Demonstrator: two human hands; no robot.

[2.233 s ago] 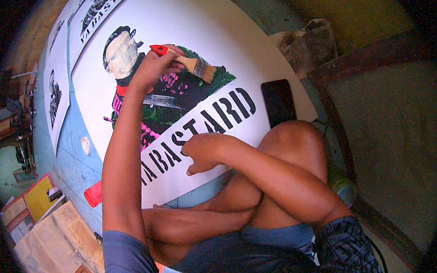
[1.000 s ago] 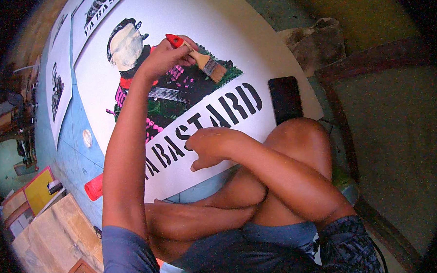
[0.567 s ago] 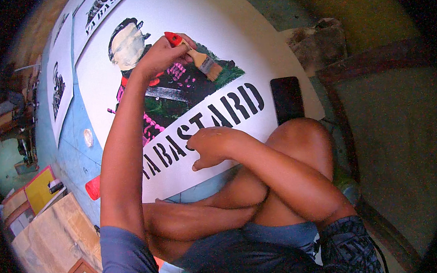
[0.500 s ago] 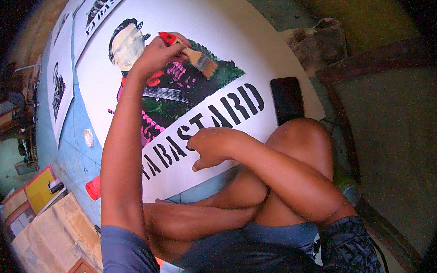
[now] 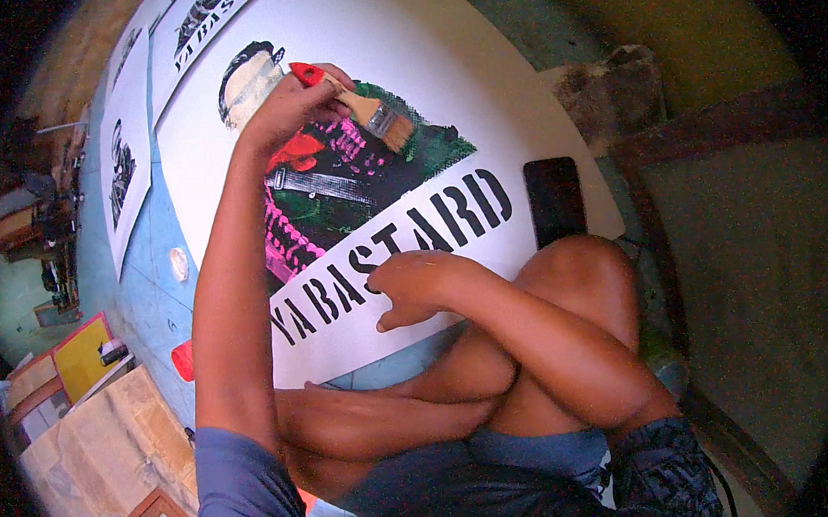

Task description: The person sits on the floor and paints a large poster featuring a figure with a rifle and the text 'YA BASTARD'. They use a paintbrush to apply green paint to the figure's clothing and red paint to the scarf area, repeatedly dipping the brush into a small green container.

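My left hand (image 5: 297, 108) is closed around a flat paintbrush (image 5: 363, 107) with a wooden handle and red end. Its pale bristles point right and down over the green part of a painted portrait (image 5: 338, 211) in black, pink, red and cream. Whether the bristles touch the surface, I cannot tell. The portrait is on a large white sheet (image 5: 461, 62) with bold black stencilled letters below it. My right hand (image 5: 417, 284) rests on the sheet by the letters, holding nothing, thumb apart from the partly hidden fingers.
A dark phone (image 5: 556, 201) lies at the sheet's right edge, by my bent knee (image 5: 585, 269). More printed sheets (image 5: 126, 179) are at the far left on a blue floor. A white round lid-like thing (image 5: 179, 264) and a red cylinder (image 5: 183, 361) sit left of my left forearm.
The whole view has shifted slightly, so everything appears a little right and lower. My left hand still grips the paintbrush over the green area, and my right hand stays by the letters.
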